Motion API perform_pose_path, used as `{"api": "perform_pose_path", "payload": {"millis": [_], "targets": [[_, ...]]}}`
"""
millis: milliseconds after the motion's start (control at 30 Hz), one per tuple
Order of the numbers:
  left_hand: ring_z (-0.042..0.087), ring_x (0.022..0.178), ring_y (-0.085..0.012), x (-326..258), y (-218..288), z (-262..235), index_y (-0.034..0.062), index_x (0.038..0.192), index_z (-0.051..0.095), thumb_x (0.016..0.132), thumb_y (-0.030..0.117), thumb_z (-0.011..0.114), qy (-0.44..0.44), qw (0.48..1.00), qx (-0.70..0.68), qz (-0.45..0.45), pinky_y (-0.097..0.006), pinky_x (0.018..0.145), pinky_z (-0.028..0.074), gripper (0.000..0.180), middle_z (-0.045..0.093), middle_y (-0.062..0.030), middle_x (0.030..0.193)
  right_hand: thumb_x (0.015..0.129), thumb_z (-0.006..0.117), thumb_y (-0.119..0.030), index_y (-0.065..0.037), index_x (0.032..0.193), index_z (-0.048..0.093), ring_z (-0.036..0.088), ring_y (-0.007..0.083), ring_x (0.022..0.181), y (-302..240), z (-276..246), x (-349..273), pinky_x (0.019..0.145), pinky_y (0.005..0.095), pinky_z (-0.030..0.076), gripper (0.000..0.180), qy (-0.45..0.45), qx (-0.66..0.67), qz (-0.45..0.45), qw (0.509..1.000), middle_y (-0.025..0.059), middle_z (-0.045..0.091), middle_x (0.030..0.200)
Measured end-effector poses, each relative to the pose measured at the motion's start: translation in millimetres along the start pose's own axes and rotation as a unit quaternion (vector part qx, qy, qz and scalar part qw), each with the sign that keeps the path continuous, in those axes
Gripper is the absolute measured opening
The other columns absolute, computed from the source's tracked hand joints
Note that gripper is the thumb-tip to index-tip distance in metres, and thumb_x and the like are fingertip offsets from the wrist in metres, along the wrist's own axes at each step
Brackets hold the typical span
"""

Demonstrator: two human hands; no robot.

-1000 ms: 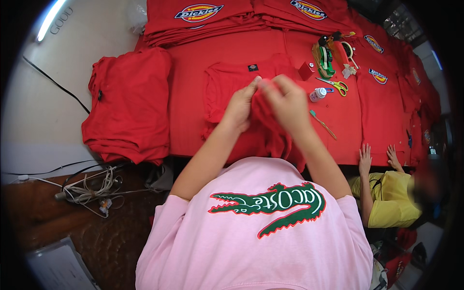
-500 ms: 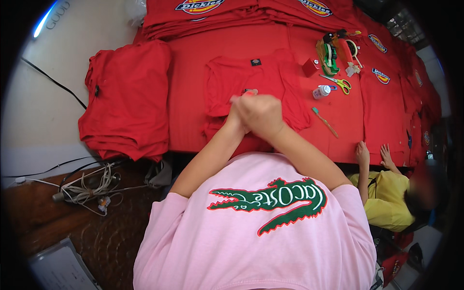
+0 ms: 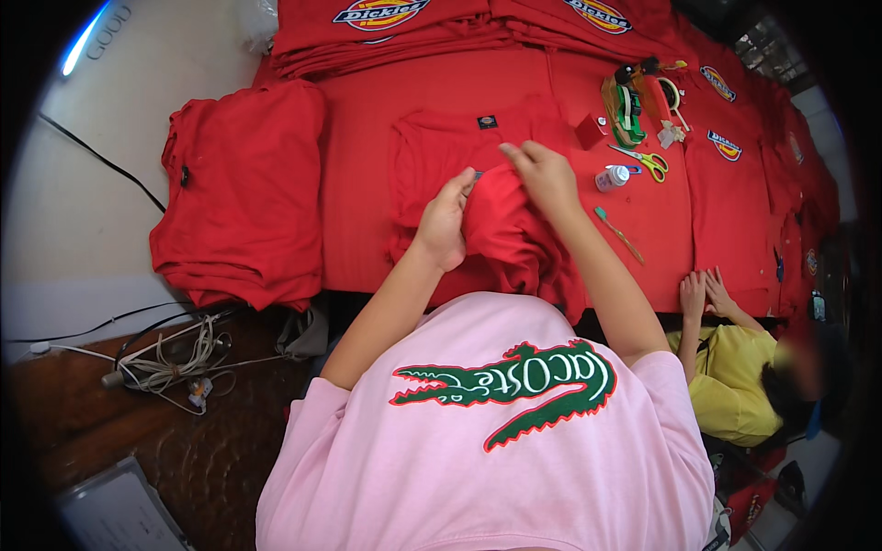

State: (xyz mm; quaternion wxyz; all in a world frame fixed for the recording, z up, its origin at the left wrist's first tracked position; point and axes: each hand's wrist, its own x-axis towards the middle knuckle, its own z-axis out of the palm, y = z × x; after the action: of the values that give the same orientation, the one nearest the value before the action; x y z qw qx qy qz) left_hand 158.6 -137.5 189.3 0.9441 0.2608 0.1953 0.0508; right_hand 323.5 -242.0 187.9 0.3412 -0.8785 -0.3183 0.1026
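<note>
A red shirt lies spread before me with a small dark neck label at its far edge. Part of its red cloth, bunched in folds, rises between my hands. My left hand is closed on the left edge of this cloth, with a small dark bit showing at its fingertips. To the right, my right hand is held over the cloth, thumb and finger pinched together. What it pinches, if anything, is too small to make out.
Folded red shirts are stacked at left, more at the back. On the right lie yellow-handled scissors, a white bottle, a toothbrush and a green tape dispenser. A co-worker in yellow touches red cloth.
My hands, clasped together before, have come apart, the right one moving up and right. Red cloth now bunches up between them. The co-worker's hands have drawn together.
</note>
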Motion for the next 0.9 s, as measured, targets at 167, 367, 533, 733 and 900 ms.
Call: {"api": "perform_pose_path", "payload": {"millis": [167, 367, 533, 733, 900], "targets": [[0.066, 0.122, -0.0164, -9.8, 20.4, -11.3, 0.007, 0.134, 0.067, 0.11, 0.045, 0.052, -0.064, 0.997, -0.011, 0.032, -0.037, 0.111, 0.048, 0.047, 0.071, -0.0032, 0.13, 0.109, 0.057, -0.039, 0.001, 0.105, 0.069, 0.064, 0.0162, 0.093, 28.6, -7.9, -19.2, 0.086, 0.0325, 0.051, 0.042, 0.041, 0.312, -0.084, 0.946, 0.0076, 0.07, 0.098], [0.069, 0.112, -0.0136, -16.7, 28.1, 8.4, 0.0031, 0.126, 0.071, 0.102, 0.028, 0.07, -0.044, 0.987, 0.137, 0.075, -0.031, 0.103, 0.053, 0.034, 0.075, -0.0052, 0.117, 0.105, 0.068, -0.02, -0.001, 0.104, 0.071, 0.055, 0.0034, 0.089, -15.1, -13.3, -66.7, 0.08, 0.0231, 0.048, 0.019, -0.106, 0.447, -0.012, 0.888, -0.0043, 0.065, 0.095], [0.069, 0.092, -0.0117, -7.0, 22.4, 9.2, 0.0019, 0.11, 0.073, 0.099, 0.028, 0.076, 0.059, 0.975, 0.188, 0.106, -0.027, 0.089, 0.054, 0.029, 0.075, -0.0038, 0.101, 0.102, 0.071, -0.022, -0.003, 0.089, 0.066, 0.057, 0.0133, 0.069, -15.3, -25.3, -59.8, 0.065, 0.0321, 0.047, 0.024, -0.014, 0.289, -0.07, 0.955, -0.0016, 0.061, 0.075], [0.064, 0.09, -0.0129, 21.3, -16.8, -17.2, 0.0073, 0.105, 0.072, 0.103, 0.043, 0.067, 0.116, 0.987, 0.109, 0.031, -0.031, 0.086, 0.052, 0.036, 0.071, -0.0027, 0.1, 0.095, 0.073, -0.019, -0.007, 0.078, 0.054, 0.058, 0.0345, 0.064, -71.7, 14.0, -97.2, 0.055, 0.046, 0.046, 0.029, 0.151, -0.002, -0.369, 0.917, 0.0147, 0.052, 0.069], [0.064, 0.095, -0.0159, 10.0, -23.6, 5.8, 0.0084, 0.107, 0.069, 0.107, 0.038, 0.057, 0.215, 0.97, 0.091, 0.067, -0.034, 0.088, 0.051, 0.032, 0.069, -0.0035, 0.1, 0.095, 0.07, -0.022, -0.009, 0.079, 0.053, 0.061, 0.0323, 0.062, -37.5, 23.9, -55.4, 0.052, 0.045, 0.049, 0.027, 0.184, -0.108, -0.28, 0.936, 0.0117, 0.058, 0.07]]}}
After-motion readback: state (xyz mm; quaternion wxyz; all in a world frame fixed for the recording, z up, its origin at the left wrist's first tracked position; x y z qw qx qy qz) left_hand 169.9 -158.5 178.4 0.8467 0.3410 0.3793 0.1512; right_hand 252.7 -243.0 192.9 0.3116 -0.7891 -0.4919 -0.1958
